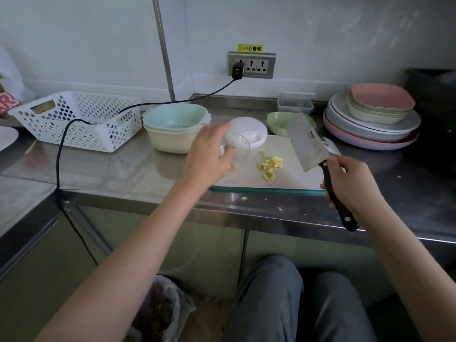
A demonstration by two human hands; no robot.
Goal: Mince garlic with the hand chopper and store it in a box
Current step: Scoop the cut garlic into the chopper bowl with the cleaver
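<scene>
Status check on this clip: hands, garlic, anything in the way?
Left hand grips clear chopper cup. Right hand holds black-handled cleaver, blade raised. Chopped yellow garlic pieces on white cutting board. Nothing blocking.

Yellow garlic pieces [270, 165], black-handled cleaver [312, 149], white perforated basket [76, 119], pink plates [370, 139]

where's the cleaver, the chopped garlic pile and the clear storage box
cleaver [307, 141]: head view, middle of the flat blade
chopped garlic pile [271, 166]: head view, centre of the yellow pieces on the board
clear storage box [294, 102]: head view, front wall by the back edge
</scene>
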